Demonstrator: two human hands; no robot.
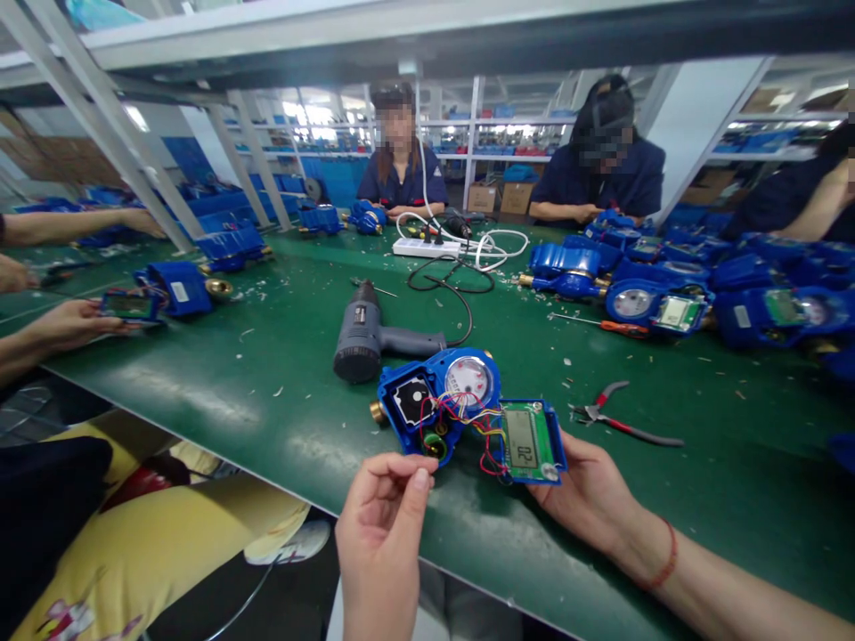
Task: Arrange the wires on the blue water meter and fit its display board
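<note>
A blue water meter (437, 367) lies on the green workbench in front of me, its housing uncovered. A round dial (468, 381) and a black-and-white part (412, 401) show in it. My right hand (591, 494) holds a display board (525, 441) in a blue cover, its screen facing up. Red, yellow and white wires (471, 409) run from the board into the housing. My left hand (384, 525) is closed in a pinch at the housing's near edge, below a round green part (434, 442). Whatever sits between those fingertips is too small to make out.
Behind the meter lies a grey heat gun (357, 338). Red-handled cutters (621, 418) rest at right, near an orange-handled screwdriver (621, 328). A white power strip (424, 247) with cables and several blue meters (628, 298) are farther back. Co-workers sit opposite; another person's hand (67, 325) is at left.
</note>
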